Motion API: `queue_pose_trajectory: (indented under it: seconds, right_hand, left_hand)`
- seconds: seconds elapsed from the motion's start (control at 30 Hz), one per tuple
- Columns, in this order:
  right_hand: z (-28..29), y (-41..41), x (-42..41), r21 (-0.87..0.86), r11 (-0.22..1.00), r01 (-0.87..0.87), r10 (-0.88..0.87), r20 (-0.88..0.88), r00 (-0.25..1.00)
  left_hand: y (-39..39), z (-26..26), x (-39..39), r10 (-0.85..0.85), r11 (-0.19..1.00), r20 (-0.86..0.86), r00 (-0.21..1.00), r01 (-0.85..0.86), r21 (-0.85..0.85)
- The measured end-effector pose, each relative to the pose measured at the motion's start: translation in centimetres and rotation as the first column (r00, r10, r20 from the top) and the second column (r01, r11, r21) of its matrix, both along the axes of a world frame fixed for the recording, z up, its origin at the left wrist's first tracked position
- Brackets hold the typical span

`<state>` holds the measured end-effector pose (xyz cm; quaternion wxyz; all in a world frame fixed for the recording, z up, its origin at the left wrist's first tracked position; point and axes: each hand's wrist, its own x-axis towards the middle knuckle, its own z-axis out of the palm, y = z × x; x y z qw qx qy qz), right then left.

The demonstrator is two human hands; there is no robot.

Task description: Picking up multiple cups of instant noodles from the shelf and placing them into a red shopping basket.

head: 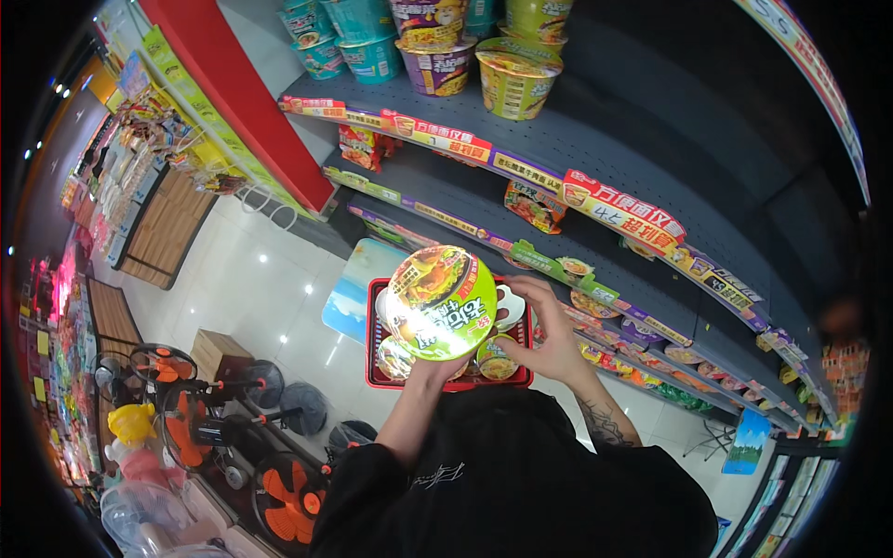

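A large instant-noodle bowl (441, 303) with a green lid bearing writing is held up above a red shopping basket (370, 382). My left hand (446, 366) grips it from its near, lower side, and most of that hand is hidden behind the bowl. Curved round the right side of the lid is my right hand (544, 328), thumb and fingers apart; whether it touches the bowl is unclear. Inside the basket lie several more bowls, among them a green-lidded noodle bowl (498, 358) and a white bowl (513, 307) seen partly.
Dark metal shelving (446, 164) curves along the far and right side, with stacked noodle bowls (520, 77) on top and noodle packets (536, 207) lower down. Behind the basket is a blue picture panel (359, 289). Several fans (286, 495) and a cardboard box (218, 354) stand at left.
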<state>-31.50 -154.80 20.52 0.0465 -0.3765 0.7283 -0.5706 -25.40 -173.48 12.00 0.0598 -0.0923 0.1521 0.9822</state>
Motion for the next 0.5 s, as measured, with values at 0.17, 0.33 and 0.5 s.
queue_pose_trajectory:
  seconds: [0.17, 0.33, 0.5]
  right_hand:
    - [-2.9, 0.9, 1.5, -0.054, 0.970, 0.239, -0.244, -0.133, 0.961]
    - [-0.3, 0.7, 3.0, -0.125, 0.976, 0.181, -0.196, -0.119, 0.973]
    - [0.9, 0.9, 1.7, -0.104, 0.988, 0.115, -0.133, -0.195, 0.972]
  left_hand:
    - [1.9, 2.5, -0.4, 0.221, 0.961, -0.059, 0.973, -0.208, 0.183]
    - [2.3, -1.0, 1.0, 0.318, 0.901, -0.293, 0.902, -0.384, -0.204]
    - [1.7, -2.4, 2.8, 0.100, 0.491, -0.322, 0.942, -0.328, -0.808]
